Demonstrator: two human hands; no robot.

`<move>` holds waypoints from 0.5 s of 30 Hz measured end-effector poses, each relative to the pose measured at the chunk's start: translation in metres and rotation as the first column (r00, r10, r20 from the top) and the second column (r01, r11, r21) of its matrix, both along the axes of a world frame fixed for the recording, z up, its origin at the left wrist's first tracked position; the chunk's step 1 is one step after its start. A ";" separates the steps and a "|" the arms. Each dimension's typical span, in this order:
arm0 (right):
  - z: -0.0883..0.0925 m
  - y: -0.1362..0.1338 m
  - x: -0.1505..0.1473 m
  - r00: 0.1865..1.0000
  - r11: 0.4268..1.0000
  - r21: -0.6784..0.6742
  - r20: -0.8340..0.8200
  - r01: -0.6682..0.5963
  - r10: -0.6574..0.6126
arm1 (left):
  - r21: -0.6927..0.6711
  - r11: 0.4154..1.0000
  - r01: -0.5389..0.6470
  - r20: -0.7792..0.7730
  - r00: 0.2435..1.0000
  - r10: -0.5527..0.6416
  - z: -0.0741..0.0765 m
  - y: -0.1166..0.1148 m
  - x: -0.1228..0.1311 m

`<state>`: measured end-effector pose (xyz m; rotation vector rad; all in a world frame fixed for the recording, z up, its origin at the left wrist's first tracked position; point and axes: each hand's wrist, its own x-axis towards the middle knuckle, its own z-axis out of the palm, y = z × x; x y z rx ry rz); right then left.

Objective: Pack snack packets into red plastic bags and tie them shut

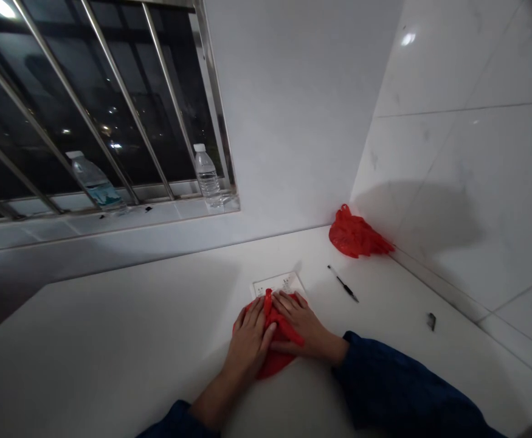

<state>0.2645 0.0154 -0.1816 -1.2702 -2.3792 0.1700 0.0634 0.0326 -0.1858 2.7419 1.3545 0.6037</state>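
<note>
Grips: left hand (248, 344), right hand (300, 322), both open, flat on red bag (277, 365)
Other red bag (357, 234): one
Pen (343, 283): one
Water bottles (207, 176): two

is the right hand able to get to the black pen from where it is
Likely yes: the right hand lies on the red plastic bag, and the black pen sits just beyond it, with only white countertop between them, so the way looks free.

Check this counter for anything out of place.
A small dark scrap lies alone on the white counter near the wall tiles; I can't tell what it is, but it looks stray. A crumpled red plastic bag sits bunched in the corner. One water bottle on the windowsill seems tilted, possibly just the wide lens.
</note>
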 end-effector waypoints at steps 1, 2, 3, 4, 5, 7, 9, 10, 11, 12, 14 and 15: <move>-0.001 0.000 0.000 1.000 1.000 0.003 0.004 -0.001 0.001 | -0.008 1.000 -0.002 0.000 1.000 0.002 0.001 0.000 0.000; -0.002 0.000 0.000 1.000 1.000 0.009 0.008 0.000 0.000 | -0.019 1.000 -0.001 -0.002 1.000 0.001 0.001 0.000 0.000; -0.003 0.001 -0.001 1.000 1.000 0.016 0.013 0.002 -0.002 | -0.031 1.000 0.003 -0.004 1.000 -0.004 0.003 0.000 0.000; -0.004 0.001 -0.001 1.000 1.000 0.022 0.017 0.006 -0.006 | -0.043 0.999 0.013 -0.005 1.000 -0.013 0.004 0.000 0.000; -0.004 0.001 -0.002 1.000 1.000 0.022 0.019 0.008 -0.009 | -0.052 0.998 0.026 0.000 1.000 -0.026 0.007 -0.001 -0.001; 0.000 0.000 -0.001 1.000 1.000 -0.007 0.018 -0.008 0.008 | -0.057 0.996 0.062 0.025 0.998 -0.060 0.013 -0.003 -0.002; 0.011 -0.001 0.005 0.999 0.997 -0.059 -0.003 -0.048 0.048 | -0.037 0.995 0.092 0.056 0.994 -0.090 0.021 -0.006 -0.003; 0.018 -0.002 0.011 0.998 0.994 -0.082 -0.023 -0.067 0.065 | -0.025 0.994 0.106 0.066 0.992 -0.104 0.025 -0.008 -0.004; 0.026 -0.002 0.019 0.996 0.992 -0.098 -0.051 -0.079 0.075 | -0.013 0.993 0.116 0.074 0.991 -0.115 0.028 -0.011 -0.004; 0.032 -0.002 0.028 0.994 0.992 -0.099 -0.086 -0.076 0.068 | -0.006 0.993 0.122 0.079 0.989 -0.121 0.030 -0.014 -0.004; 0.041 -0.001 0.053 0.982 0.997 -0.075 -0.187 -0.036 0.022 | -0.016 0.992 0.124 0.082 0.989 -0.122 0.035 -0.023 -0.003; 0.042 0.000 0.068 0.967 0.999 -0.042 -0.252 0.019 -0.029 | -0.031 0.992 0.125 0.078 0.989 -0.122 0.038 -0.029 -0.002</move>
